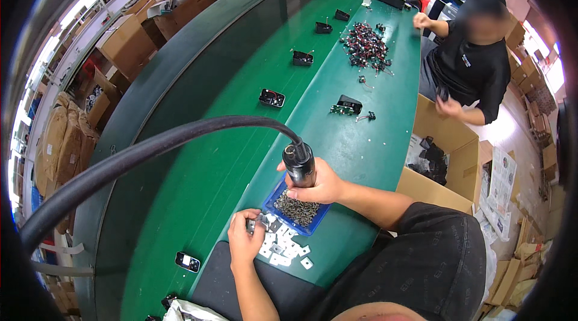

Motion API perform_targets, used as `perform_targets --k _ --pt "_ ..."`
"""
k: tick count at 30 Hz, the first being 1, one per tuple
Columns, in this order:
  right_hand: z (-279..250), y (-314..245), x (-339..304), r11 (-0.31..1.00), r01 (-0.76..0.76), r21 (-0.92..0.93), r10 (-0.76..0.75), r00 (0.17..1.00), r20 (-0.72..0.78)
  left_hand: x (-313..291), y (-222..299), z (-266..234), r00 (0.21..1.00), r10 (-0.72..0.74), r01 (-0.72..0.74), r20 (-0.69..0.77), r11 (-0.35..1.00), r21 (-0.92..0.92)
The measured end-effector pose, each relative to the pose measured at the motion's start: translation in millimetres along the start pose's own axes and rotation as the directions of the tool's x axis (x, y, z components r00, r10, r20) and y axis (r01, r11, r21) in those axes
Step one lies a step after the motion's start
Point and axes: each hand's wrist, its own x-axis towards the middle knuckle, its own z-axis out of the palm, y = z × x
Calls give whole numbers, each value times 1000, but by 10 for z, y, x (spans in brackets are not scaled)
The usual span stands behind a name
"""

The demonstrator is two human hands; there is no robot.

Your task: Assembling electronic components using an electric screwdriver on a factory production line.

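Note:
My right hand point(322, 183) is wrapped round an upright black electric screwdriver point(299, 167), whose thick black cable point(156, 139) arches off to the left. The tool's tip is hidden behind the hand, above a blue tray point(308, 230) full of small metal screws point(296, 208). Beside the tray, my left hand point(244, 241) has its fingers curled at the edge of a heap of small white square plates point(282, 246). The fingertips close on something small and greyish that I cannot make out. A dark mat point(253, 282) lies under my left forearm.
Black housings point(272, 98) stand spaced along the green conveyor belt point(223, 158). On the bench point(325, 146) are another housing with a circuit board point(347, 106) and a pile of wired parts point(366, 47). A co-worker point(469, 50) sits beyond a cardboard box point(439, 191).

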Motion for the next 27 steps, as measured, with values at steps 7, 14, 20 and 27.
perform_targets --k 7,14,20,27 --pt "-18 -4 -6 998 18 -55 -18 1000 -2 18 45 8 999 37 -38 12 998 51" --pt "-10 -14 -3 999 22 -45 -21 1000 5 33 23 1 992 123 -126 34 987 102" --pt "-21 -19 -1 998 20 -67 -20 1000 -3 45 36 5 990 134 -137 38 985 107" --pt "-12 -32 3 999 14 -47 -14 1000 -2 47 43 3 993 109 -112 37 988 105"
